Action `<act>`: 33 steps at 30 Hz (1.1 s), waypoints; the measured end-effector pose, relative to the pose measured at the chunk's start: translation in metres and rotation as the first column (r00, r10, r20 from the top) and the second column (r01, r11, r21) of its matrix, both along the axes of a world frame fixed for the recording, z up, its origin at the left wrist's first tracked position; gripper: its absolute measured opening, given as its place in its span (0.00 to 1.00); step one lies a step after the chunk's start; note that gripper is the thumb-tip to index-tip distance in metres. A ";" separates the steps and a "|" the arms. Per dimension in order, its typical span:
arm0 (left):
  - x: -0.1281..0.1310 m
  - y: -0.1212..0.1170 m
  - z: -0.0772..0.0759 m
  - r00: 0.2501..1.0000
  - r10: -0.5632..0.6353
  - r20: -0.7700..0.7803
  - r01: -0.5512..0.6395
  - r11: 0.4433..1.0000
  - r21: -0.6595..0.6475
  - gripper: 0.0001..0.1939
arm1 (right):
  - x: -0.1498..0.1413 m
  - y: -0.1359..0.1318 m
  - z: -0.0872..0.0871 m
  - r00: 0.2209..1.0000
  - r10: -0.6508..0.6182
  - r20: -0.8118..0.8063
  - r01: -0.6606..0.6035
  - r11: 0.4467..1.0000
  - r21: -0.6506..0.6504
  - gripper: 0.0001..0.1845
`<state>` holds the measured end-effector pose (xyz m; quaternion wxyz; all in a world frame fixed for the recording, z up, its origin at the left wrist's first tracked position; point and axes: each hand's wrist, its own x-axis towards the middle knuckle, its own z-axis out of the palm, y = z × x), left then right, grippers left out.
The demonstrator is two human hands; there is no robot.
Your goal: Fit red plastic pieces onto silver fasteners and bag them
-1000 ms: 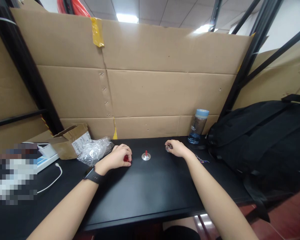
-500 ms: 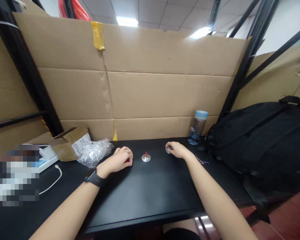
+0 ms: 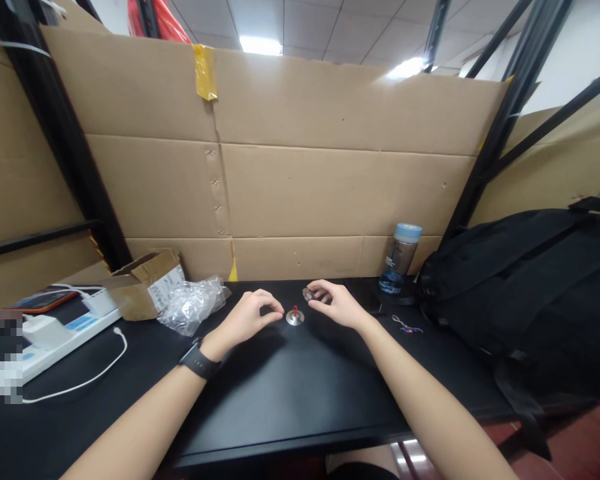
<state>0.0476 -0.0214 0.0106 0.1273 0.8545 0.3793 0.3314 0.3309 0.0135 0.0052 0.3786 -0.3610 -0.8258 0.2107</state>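
Note:
On the black tabletop stands a small, round, silvery disc with a red upright stem (image 3: 295, 316). Just to its left is my left hand (image 3: 253, 317), with a watch on the wrist. Its fingers are curved and apart from the thumb, with nothing seen between them. My right hand (image 3: 336, 303) is raised a little above the table, right of the disc and slightly behind it. Between its thumb and fingertips it pinches a small, round, shiny clear piece (image 3: 307, 294), partly covered by the fingers.
Behind rises a cardboard wall (image 3: 290, 193). A water bottle (image 3: 400, 259) and a black backpack (image 3: 525, 307) stand at right, near a beaded strap (image 3: 407, 327) and a dark flat phone-like object (image 3: 365, 293). At left are an open carton (image 3: 140, 287), crumpled plastic (image 3: 193, 303) and a power strip (image 3: 65, 340).
My right hand has lifted the round clear piece and carried it left, towards the disc. My left hand has moved right, close beside the disc, and its fingers have opened somewhat.

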 end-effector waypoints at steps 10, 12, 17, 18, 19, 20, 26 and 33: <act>0.017 -0.010 0.000 0.979 0.123 0.164 -0.119 0.992 -0.036 0.09 | -0.045 -0.033 0.002 0.971 0.107 -0.212 -0.093 0.993 0.075 0.24; 0.019 -0.011 -0.001 0.974 0.153 0.168 -0.149 0.988 -0.036 0.08 | -0.049 -0.035 0.001 0.966 0.117 -0.230 -0.100 0.991 0.083 0.24; 0.024 -0.014 -0.002 0.971 0.169 0.168 -0.172 0.985 0.004 0.06 | -0.056 -0.039 -0.003 0.957 0.136 -0.255 -0.115 0.989 0.095 0.24; 0.024 -0.014 -0.002 0.972 0.170 0.164 -0.175 0.984 0.019 0.06 | -0.056 -0.040 -0.003 0.957 0.134 -0.257 -0.113 0.989 0.096 0.25; 0.025 -0.014 -0.002 0.971 0.176 0.159 -0.183 0.982 0.033 0.06 | -0.057 -0.040 -0.003 0.957 0.133 -0.259 -0.111 0.989 0.097 0.25; 0.025 -0.014 -0.002 0.971 0.185 0.152 -0.194 0.980 0.047 0.06 | -0.057 -0.041 -0.003 0.956 0.133 -0.261 -0.111 0.989 0.098 0.25; 0.026 -0.015 -0.001 0.967 0.228 0.113 -0.242 0.962 0.126 0.05 | -0.057 -0.042 -0.002 0.954 0.137 -0.266 -0.110 0.987 0.113 0.23; 0.025 -0.018 0.001 0.959 0.275 0.067 -0.283 0.948 0.148 0.06 | -0.058 -0.043 -0.002 0.963 0.132 -0.233 -0.113 0.989 0.093 0.21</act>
